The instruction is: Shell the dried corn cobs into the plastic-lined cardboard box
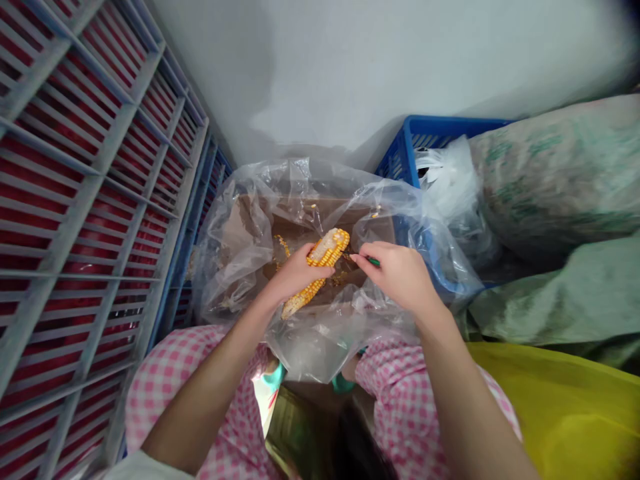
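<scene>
A yellow corn cob (327, 252) lies slantwise in my left hand (297, 272), which is wrapped around its middle. Part of its upper side is bare of kernels and looks whitish. Close to the cob's right end, my right hand (393, 270) pinches a thin tool with a green handle (373, 261); its tip is too small to make out. Both hands are above a box lined with clear plastic (300, 175). Loose kernels (283, 245) lie inside on the brown bottom.
Stacked plastic crates (95, 167) rise along the left. A blue crate (413, 143) with white plastic bags (453, 167) stands at the right, beside a large stuffed sack (560, 173). Yellow material (560, 407) lies at lower right. A pale wall (325, 73) closes the back.
</scene>
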A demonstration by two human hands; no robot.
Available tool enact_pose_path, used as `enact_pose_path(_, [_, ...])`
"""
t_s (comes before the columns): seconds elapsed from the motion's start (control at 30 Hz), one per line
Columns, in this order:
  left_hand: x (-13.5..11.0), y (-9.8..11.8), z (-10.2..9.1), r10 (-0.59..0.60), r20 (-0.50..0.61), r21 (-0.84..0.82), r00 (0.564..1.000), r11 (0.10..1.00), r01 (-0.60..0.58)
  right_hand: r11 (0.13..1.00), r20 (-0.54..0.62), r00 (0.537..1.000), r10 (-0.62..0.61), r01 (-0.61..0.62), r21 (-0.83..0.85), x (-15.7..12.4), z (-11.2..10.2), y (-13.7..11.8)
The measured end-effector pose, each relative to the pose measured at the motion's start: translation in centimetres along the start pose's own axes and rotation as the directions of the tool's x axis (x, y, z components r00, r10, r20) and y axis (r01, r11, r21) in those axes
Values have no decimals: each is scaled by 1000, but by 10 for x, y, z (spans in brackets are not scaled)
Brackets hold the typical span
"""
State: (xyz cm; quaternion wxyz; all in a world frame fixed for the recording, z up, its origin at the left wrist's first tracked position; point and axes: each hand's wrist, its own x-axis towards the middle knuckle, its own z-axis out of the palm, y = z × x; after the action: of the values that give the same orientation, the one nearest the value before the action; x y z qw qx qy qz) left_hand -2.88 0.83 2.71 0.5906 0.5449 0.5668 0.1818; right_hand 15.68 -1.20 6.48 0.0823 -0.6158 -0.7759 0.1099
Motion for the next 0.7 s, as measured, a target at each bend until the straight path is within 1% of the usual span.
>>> enact_pose_path(0.13, [0,0,0,6,-1,49,1000,999,-6,999,8,1000,8,-7,-40,0,3,-2])
enact_pose_path(0.3, [-3,0,4,27,-68,187,997,982,-13,997,44,999,3,1,-82,2,11,-8])
enact_pose_path(0.4, [-5,2,5,20,-90,238,996,971,2,999,43,999,-7,9,-47,2,17,-9])
enact_pose_path(0.47, [-6,4,4,25,-106,225,994,974,-1,1000,-13,1000,7,-7,26,2,23,-10])
enact_pose_path(0.5, [-6,4,4,28,-118,188,993,982,-5,997,-54,998,19,-14,79,2,26,-11])
enact_pose_path(0.57, [-6,4,5,0,-96,27,995,1000,2,978,-147,987,59,-27,208,4,32,-14])
enact_pose_path(0.63, [-7,4,6,-54,-17,-178,998,983,50,941,-220,969,109,-30,337,6,35,-18])
enact_pose_path(0.7, [-7,4,7,-82,43,-307,996,947,91,906,-249,960,132,-15,424,8,33,-19])
